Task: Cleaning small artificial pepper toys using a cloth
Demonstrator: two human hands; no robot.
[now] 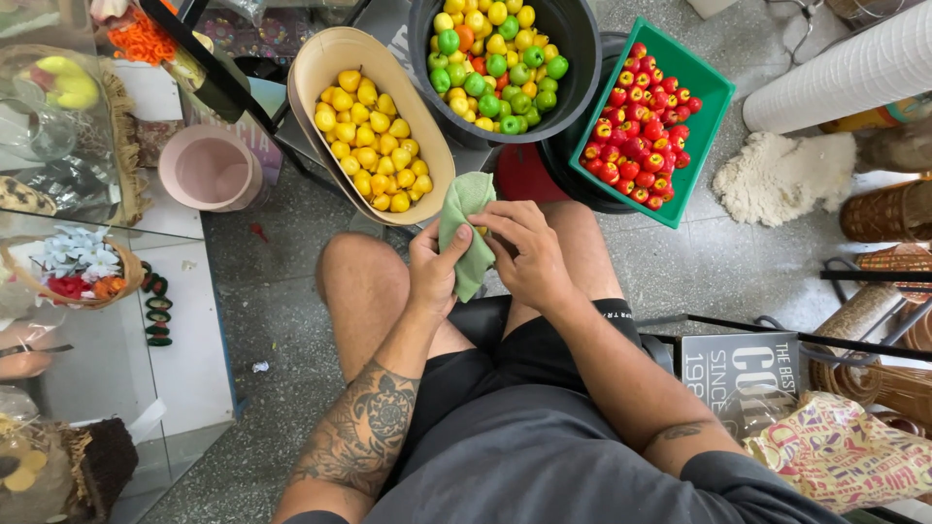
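Two hands meet over the person's knees, both on a green cloth. The cloth hangs lengthwise — its long axis runs nearly up and down in the view, upper end toward the tubs, lower end trailing down between the thighs. The left hand grips it from the left side, thumb pressed across the fabric and fingers curled behind, closed on the cloth. The right hand comes in from the right with its fingers bent together against the cloth's upper middle, pinching a small yellow fruit of which only a sliver shows under the fingertips. So the cloth lies between the two hands, its top rising above both and its tail dropping just below the left thumb.

On the floor just beyond the knees stand three containers: a tan oval tub full of yellow fruit, touching the cloth's upper edge in the view; a black bucket of mixed green, yellow and orange fruit; and a green tray of red fruit, tilted against another black bucket. A pink bowl sits farther left, by a glass tabletop.
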